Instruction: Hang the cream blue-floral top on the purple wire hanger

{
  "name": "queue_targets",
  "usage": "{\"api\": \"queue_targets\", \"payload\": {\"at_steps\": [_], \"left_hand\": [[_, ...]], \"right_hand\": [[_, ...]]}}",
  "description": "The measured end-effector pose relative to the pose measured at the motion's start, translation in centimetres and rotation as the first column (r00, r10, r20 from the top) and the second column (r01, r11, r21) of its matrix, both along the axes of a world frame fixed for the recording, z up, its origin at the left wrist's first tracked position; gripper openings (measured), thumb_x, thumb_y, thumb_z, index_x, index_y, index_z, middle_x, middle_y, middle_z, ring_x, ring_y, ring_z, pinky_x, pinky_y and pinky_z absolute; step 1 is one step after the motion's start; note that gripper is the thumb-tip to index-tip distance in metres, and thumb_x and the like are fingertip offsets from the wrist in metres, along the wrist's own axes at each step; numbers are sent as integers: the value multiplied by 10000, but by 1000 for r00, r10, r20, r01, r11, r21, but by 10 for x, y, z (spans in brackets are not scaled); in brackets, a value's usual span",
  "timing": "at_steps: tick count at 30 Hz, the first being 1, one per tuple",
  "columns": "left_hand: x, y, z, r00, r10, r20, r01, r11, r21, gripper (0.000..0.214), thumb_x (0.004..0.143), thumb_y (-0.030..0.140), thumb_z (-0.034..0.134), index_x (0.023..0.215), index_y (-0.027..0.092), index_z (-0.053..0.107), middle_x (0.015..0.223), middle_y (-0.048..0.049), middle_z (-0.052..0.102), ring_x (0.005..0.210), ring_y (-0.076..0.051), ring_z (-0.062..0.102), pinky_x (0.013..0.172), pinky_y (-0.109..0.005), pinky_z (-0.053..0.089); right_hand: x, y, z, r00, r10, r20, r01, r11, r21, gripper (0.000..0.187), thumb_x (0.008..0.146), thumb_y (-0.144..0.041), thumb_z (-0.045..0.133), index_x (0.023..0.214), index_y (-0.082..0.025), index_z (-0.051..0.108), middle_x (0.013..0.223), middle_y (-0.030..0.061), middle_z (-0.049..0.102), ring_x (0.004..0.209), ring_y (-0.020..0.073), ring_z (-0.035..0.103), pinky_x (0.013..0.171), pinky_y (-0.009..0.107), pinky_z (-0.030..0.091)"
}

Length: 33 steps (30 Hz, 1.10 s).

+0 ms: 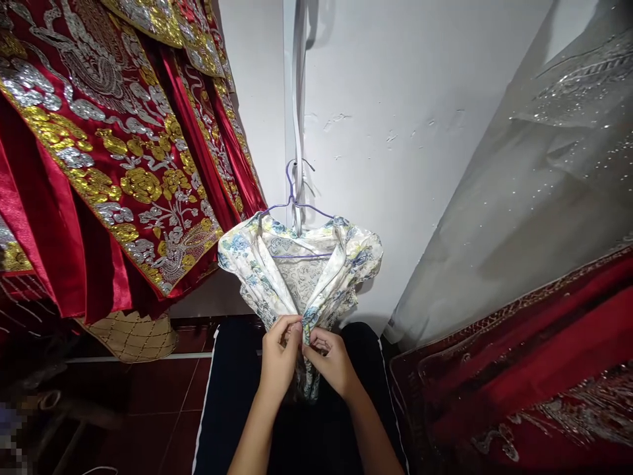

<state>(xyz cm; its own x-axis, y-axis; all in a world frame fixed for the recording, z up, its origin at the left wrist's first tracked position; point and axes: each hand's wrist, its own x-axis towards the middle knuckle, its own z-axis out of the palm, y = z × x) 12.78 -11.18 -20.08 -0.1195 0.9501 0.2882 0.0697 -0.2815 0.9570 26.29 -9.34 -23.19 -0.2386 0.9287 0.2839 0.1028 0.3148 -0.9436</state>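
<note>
A white floral garment (237,256) with blue and yellow flowers hangs on a thin purple wire hanger (291,191) against the wall, its V-shaped neckline facing me. At the bottom of the V, my left hand (283,343) pinches the front edge of the cloth between thumb and fingers. Just to its right, my right hand (329,356) grips the same front edge with curled fingers. The two hands are almost touching. Lower cloth hangs down between my forearms, partly hidden by them.
On the left hangs a red garment (143,185) with gold and silver embroidery. Sheer glittery white fabric (494,191) and red embroidered fabric (544,349) are on the right. A pale vertical strip (297,99) runs down the white wall (395,86). Below is a red tiled floor (153,389).
</note>
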Motion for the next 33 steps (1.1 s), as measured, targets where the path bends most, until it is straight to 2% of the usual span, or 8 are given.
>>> {"api": "queue_targets", "payload": {"at_steps": [4,9,12,15,19,23,29,33], "left_hand": [[-3,-2,5,978,-92,189,97,995,-18,271,895,340,639,1124,198,617,752,-3,624,662,-132,565,642,-242,444],[-3,-5,18,905,-239,352,275,960,-54,499,819,265,692,1254,217,452,809,-28,709,640,-147,626,670,-281,489],[3,-3,18,903,-222,366,280,954,-111,448,795,229,662,1180,221,432,775,-19,711,619,-159,640,633,-274,480],[5,-1,8,919,-159,361,222,965,-141,316,824,232,603,1081,234,419,721,13,674,584,-147,607,562,-240,433],[-3,0,-2,981,-96,166,117,985,-125,183,914,371,569,915,221,465,631,44,554,546,-115,489,536,-219,360],[-6,-1,3,990,-70,-122,54,990,-133,396,919,485,562,677,191,451,565,44,419,531,-105,405,537,-227,315],[-3,-5,13,963,-34,-268,-1,992,-128,357,929,504,522,761,189,551,585,33,445,558,-137,460,549,-237,310],[-8,-9,18,892,-34,-450,-41,987,-156,378,952,492,464,722,201,537,599,12,477,568,-160,479,545,-252,264]], "right_hand": [[-1,1,0,998,40,-40,-42,998,-38,242,804,-237,651,653,-186,468,614,-43,452,599,112,456,575,230,366],[-6,5,-9,995,-26,-97,19,997,-72,170,798,-299,654,720,-183,557,699,7,580,661,159,547,629,269,449],[-9,5,-10,996,-75,-52,73,997,-37,137,790,-262,621,699,-189,549,678,10,580,653,164,541,619,270,447],[-9,4,-8,998,-45,-42,44,998,-41,158,786,-242,614,672,-191,518,658,-1,564,645,159,543,613,261,439],[-5,4,-7,999,-5,-54,1,997,-73,191,794,-261,639,669,-185,516,651,-15,532,621,138,514,608,252,415],[-2,1,-1,997,74,19,-72,992,-104,218,777,-228,644,643,-183,478,604,-40,455,591,113,448,570,236,359],[1,-3,6,991,120,59,-112,984,-136,213,775,-228,631,637,-185,474,615,-35,485,606,121,469,573,240,379],[3,-2,5,982,140,129,-124,984,-125,226,761,-184,624,620,-189,447,592,-47,463,580,109,437,566,237,366]]}}
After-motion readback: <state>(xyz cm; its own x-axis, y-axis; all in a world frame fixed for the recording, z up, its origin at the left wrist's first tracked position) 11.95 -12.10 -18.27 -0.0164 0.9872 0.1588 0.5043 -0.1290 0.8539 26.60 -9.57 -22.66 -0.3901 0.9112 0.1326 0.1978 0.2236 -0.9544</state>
